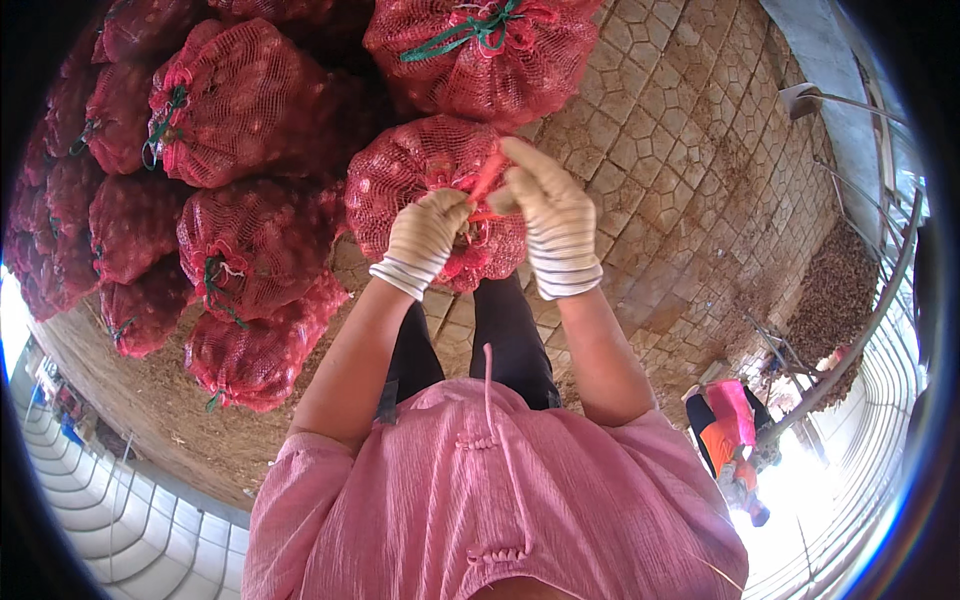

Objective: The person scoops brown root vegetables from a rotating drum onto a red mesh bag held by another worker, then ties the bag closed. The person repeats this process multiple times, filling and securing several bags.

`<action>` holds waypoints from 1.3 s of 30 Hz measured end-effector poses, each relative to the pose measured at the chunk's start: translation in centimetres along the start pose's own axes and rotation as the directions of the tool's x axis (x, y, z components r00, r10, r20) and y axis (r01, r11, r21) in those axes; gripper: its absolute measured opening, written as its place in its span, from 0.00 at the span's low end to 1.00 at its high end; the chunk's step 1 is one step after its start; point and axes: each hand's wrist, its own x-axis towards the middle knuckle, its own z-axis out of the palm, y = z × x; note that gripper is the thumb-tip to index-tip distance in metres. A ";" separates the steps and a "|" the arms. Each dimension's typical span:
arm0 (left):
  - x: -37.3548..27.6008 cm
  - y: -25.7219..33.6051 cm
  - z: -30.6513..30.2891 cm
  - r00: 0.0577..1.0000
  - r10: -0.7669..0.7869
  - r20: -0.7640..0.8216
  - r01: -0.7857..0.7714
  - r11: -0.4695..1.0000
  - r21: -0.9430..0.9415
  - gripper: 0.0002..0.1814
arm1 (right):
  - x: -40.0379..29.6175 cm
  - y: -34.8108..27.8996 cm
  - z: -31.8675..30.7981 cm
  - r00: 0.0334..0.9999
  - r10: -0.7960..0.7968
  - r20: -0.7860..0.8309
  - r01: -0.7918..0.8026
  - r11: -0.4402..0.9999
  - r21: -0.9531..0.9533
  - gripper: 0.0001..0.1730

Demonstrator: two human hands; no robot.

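Observation:
A full red mesh sack [386, 172], bulging with what look like onions, stands right in front of my legs. Both hands wear pale knitted gloves with striped cuffs. Above the gathered mouth of the sack, my left hand [429, 234] pinches a red plastic tie [489, 178]. One stretch of the tie runs up to the fingertips of my right hand [553, 214]; another passes below its thumb. The right fingers are bent and partly spread along the tie. My left fingers hide part of the sack's mouth.
Another full sack [487, 75], tied with green cord [472, 34], stands beyond mine. Several tied sacks [240, 105] are piled at left. Paving [660, 165] with scattered debris extends right, towards a shovel [802, 99] and a brown heap [832, 300]. Another person [727, 420] is at lower right.

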 end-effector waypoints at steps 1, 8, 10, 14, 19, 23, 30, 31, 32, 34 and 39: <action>-0.3 0.2 0.4 0.975 0.220 -0.038 -0.201 0.938 0.282 0.11 | 0.2 -0.1 0.8 0.995 -0.062 0.079 0.074 0.985 -0.155 0.20; 0.1 -3.5 0.3 0.945 0.265 0.189 -0.325 0.807 0.493 0.13 | 1.7 -0.1 4.9 0.925 -0.085 0.372 0.225 0.908 -0.354 0.26; -0.1 -1.0 -0.9 0.988 -0.044 0.151 0.072 0.980 -0.185 0.13 | 3.0 0.2 3.1 0.934 -0.083 0.346 0.187 0.942 -0.279 0.31; 0.6 -1.4 -1.5 0.915 -0.218 0.339 0.385 0.722 -0.575 0.14 | 3.4 1.7 0.0 0.792 -0.307 0.527 0.610 0.425 -0.669 0.29; -0.1 0.2 -3.4 0.868 -0.290 0.402 0.482 0.686 -0.545 0.17 | 2.2 3.4 -1.7 0.836 -0.027 0.549 0.524 0.336 -0.783 0.13; 0.1 -0.1 -4.3 0.878 -0.160 0.452 0.410 0.739 -0.535 0.12 | -0.5 3.0 -2.6 0.909 0.103 0.403 0.240 0.662 -0.710 0.11; -0.6 -0.6 -2.4 0.958 -0.165 0.234 0.267 0.809 -0.523 0.08 | -0.6 4.1 -4.0 0.886 0.173 0.430 0.197 0.700 -0.686 0.09; -0.8 -0.1 -2.0 0.973 -0.159 0.165 0.220 0.851 -0.477 0.08 | 0.1 4.3 -4.3 0.872 0.152 0.466 0.260 0.662 -0.703 0.09; -1.1 0.5 -1.8 0.982 -0.146 0.122 0.186 0.871 -0.455 0.09 | 0.8 4.4 -4.6 0.854 0.134 0.502 0.323 0.620 -0.715 0.09; -1.2 0.7 -1.6 0.961 0.260 -0.092 -0.255 0.965 0.064 0.10 | 2.0 3.6 -3.8 0.886 -0.065 0.459 0.401 0.602 -0.690 0.09; -1.0 0.0 -0.2 0.754 0.656 0.040 -0.466 0.491 0.737 0.19 | 4.3 5.2 -1.3 0.887 0.013 0.461 0.278 0.783 -0.556 0.10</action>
